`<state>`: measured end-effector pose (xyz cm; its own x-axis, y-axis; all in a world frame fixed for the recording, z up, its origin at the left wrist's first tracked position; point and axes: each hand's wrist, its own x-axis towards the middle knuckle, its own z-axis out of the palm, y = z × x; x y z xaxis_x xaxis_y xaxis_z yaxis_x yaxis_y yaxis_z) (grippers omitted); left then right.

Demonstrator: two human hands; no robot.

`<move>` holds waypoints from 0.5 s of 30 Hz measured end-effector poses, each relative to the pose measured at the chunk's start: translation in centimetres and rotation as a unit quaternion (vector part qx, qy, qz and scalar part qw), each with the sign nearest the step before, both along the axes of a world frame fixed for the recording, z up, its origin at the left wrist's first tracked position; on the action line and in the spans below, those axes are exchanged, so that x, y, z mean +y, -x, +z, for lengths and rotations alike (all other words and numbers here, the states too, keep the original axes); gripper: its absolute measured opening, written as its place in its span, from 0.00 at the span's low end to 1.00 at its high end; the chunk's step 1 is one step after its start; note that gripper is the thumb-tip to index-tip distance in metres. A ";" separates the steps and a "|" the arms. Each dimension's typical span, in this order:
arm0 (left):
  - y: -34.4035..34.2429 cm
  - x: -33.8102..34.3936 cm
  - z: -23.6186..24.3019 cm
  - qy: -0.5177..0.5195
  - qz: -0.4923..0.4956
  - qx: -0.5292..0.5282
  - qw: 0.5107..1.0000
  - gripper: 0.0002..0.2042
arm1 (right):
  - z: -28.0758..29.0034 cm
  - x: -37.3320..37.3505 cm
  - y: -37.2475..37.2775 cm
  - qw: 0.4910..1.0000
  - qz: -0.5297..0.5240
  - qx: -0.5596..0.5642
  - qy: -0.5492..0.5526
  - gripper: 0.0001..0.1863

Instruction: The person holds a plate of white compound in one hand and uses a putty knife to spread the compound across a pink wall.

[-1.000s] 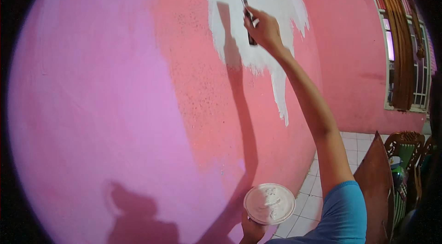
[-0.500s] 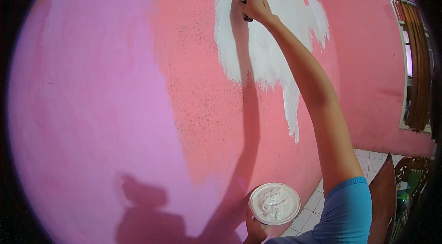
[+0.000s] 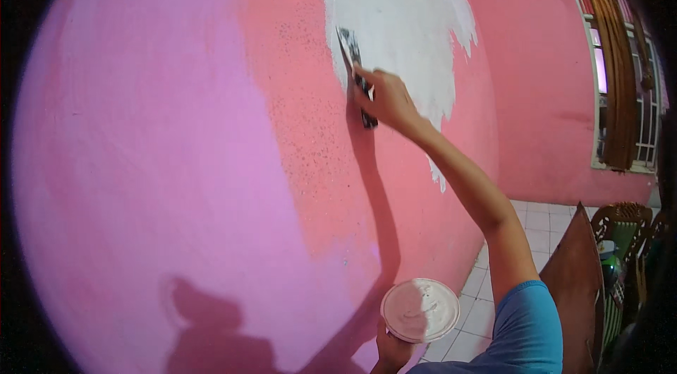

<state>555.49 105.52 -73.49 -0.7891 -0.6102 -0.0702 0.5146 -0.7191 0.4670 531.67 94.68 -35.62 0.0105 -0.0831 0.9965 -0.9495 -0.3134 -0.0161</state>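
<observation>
My right hand (image 3: 388, 99) is closed around the dark handle of a putty knife (image 3: 350, 46). Its blade lies against the wall at the left edge of a white filler patch (image 3: 398, 14). Below, my left hand (image 3: 393, 347) grips a round tub (image 3: 421, 310) from its left side and underneath. Pale, creamy filler shows inside, its surface uneven. Around the patch the wall (image 3: 423, 219) is pink, with a speckled, rough strip (image 3: 303, 120) to the left of the blade.
Purple paint (image 3: 162, 127) covers the wall's left part, where my shadow falls. At right are a window (image 3: 624, 77) with a brown curtain, a carved chair (image 3: 624, 222) and a brown board (image 3: 575, 282) standing on white floor tiles (image 3: 479, 303).
My right hand has come down the wall with the putty knife, along the patch's left edge. The view has shifted slightly, and the tub stays in my left hand.
</observation>
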 end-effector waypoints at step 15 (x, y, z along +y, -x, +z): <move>-5.0 0.8 -1.2 -0.026 -0.038 -0.026 0.999 0.35 | 1.5 1.7 0.9 0.992 -0.022 -0.097 0.079 0.19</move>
